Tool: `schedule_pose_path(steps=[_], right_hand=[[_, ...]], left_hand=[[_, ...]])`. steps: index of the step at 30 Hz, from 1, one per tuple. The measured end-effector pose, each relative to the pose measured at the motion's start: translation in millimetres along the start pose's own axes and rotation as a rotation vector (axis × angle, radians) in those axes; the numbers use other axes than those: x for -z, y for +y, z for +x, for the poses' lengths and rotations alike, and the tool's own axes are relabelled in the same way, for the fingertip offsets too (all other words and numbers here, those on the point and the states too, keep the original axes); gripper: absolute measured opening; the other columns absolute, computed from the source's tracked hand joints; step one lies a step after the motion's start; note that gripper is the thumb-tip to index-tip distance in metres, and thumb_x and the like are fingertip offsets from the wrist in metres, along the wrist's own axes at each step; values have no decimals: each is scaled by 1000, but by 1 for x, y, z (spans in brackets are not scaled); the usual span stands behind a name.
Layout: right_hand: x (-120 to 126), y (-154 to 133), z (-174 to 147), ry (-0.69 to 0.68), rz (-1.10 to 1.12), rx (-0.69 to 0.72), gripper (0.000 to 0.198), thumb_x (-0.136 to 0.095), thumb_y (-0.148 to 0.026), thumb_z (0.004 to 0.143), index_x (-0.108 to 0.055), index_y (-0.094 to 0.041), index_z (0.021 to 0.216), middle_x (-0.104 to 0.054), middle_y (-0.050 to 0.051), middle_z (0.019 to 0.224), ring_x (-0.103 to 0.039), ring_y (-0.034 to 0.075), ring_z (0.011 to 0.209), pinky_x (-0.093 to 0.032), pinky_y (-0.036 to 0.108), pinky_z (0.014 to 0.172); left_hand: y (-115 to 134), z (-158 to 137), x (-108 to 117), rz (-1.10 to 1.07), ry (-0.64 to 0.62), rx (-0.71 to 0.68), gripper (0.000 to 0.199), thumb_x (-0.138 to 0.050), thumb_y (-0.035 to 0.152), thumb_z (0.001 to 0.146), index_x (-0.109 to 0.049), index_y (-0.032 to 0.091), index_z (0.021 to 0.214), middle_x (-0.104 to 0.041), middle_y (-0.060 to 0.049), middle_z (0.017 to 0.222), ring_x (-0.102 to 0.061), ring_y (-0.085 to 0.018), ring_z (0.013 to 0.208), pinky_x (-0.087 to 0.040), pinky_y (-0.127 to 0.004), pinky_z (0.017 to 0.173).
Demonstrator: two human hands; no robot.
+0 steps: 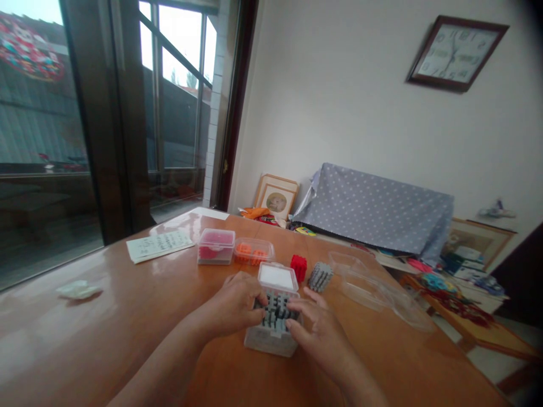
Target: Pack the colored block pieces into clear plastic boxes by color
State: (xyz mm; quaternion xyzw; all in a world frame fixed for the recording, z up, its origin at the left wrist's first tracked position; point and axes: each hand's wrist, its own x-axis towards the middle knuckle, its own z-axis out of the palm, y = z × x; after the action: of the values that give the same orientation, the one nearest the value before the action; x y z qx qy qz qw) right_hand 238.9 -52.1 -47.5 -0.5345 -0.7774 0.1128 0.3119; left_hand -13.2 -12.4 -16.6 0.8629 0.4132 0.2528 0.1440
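Note:
A small clear plastic box (pixel 270 342) stands on the table before me with its hinged lid (pixel 278 277) tipped back. Grey interlocking plastic pieces (pixel 278 308) fill its top, some darker than others. My left hand (pixel 235 302) is closed at the left side, thumb and fingertips gripping the grey pieces. From the right, my right hand (pixel 316 325) presses its thumb and fingertips against the same pieces, other fingers somewhat spread. Behind the box sit a red block of pieces (pixel 299 268) and a grey block of pieces (pixel 321 276).
A lidded box with pink contents (pixel 216 247) and a clear container of orange pieces (pixel 254 252) stand further back. Clear plastic packaging (pixel 373 291) lies to the right. A handwritten paper (pixel 159 245) and a small pale packet (pixel 78 290) lie left on the wooden table (pixel 148 316).

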Motion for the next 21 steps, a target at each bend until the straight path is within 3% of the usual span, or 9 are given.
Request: schedule_pose_path(steps=[9, 15, 21], right_hand=[[2, -5, 1, -8, -21, -11, 22, -70, -33, 86, -79, -30, 105, -76, 5, 120, -46, 36, 140, -38, 64, 111], [6, -8, 6, -49, -19, 13, 17, -71, -32, 85, -80, -29, 98, -77, 4, 115, -63, 30, 121, -34, 59, 116], [6, -8, 9, -49, -10, 3, 15, -73, -32, 83, -80, -29, 95, -78, 5, 113, -66, 29, 115, -39, 54, 113]], left_hand=[[2, 1, -3, 25, -8, -28, 13, -71, 22, 74, -76, 26, 85, -72, -1, 85, -59, -23, 94, -41, -35, 90], [-2, 1, -8, 43, 2, -29, 12, -72, 24, 75, -76, 27, 86, -72, 0, 85, -60, -22, 92, -41, -35, 89], [-8, 5, -13, 51, -4, -2, 12, -73, 27, 73, -77, 28, 85, -72, -1, 88, -60, -23, 93, -42, -34, 86]])
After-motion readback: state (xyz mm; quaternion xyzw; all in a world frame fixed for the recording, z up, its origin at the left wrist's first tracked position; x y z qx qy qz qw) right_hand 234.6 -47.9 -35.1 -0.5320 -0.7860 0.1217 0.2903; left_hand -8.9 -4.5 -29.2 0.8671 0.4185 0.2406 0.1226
